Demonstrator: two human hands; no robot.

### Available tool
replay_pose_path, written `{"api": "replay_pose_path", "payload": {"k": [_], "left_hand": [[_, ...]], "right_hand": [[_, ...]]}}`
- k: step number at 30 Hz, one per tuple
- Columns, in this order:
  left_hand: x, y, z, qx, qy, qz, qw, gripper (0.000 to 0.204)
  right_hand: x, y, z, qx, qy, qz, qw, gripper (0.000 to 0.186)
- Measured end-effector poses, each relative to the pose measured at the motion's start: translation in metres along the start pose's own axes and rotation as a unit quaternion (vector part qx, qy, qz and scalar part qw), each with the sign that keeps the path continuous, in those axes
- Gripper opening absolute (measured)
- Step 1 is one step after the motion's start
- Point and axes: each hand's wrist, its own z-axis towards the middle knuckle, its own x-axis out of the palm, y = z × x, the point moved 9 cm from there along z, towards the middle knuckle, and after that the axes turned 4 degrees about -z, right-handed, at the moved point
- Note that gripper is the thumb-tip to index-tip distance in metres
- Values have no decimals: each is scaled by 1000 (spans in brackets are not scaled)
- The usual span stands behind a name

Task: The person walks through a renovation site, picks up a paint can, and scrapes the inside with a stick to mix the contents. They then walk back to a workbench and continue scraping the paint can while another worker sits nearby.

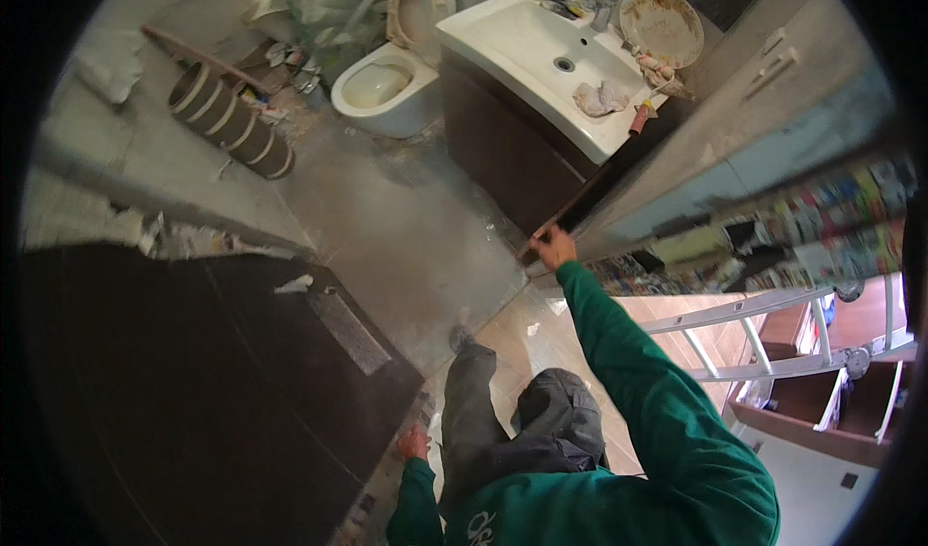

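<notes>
My right hand (553, 246) reaches forward to the doorway's right edge, beside the lower front corner of the dark brown vanity cabinet (512, 140). Its fingers are bent and pressed together at a narrow brown edge; what they grip, if anything, is too small to make out. Low by my left side, my left hand (414, 442) has curled fingers against the worn edge of a large dark panel (193, 372). Whether something lies within them is hidden. On the cabinet rests a white washbasin (522, 48) with a crumpled rag (601, 99) on its rim.
Beyond the doorway stand a toilet (391, 92) with its lid raised and a ribbed dark cylinder (232, 121) leaning by the left wall. A dirty round basin (661, 27) sits behind the washbasin. An aluminium ladder (754, 338) is at my right. Dust covers the grey floor (387, 217).
</notes>
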Motion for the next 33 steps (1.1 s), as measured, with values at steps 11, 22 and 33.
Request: {"api": "replay_pose_path", "payload": {"k": [11, 22, 33], "left_hand": [[92, -161, -46, 3, 92, 11, 996, 25], [394, -464, -51, 520, 183, 223, 804, 30], [625, -626, -70, 819, 116, 416, 378, 44]], "right_hand": [[-62, 25, 147, 110, -154, -254, 948, 58], [-68, 10, 150, 83, -157, -255, 951, 56], [-68, 6, 158, 89, -173, -310, 931, 44]]}}
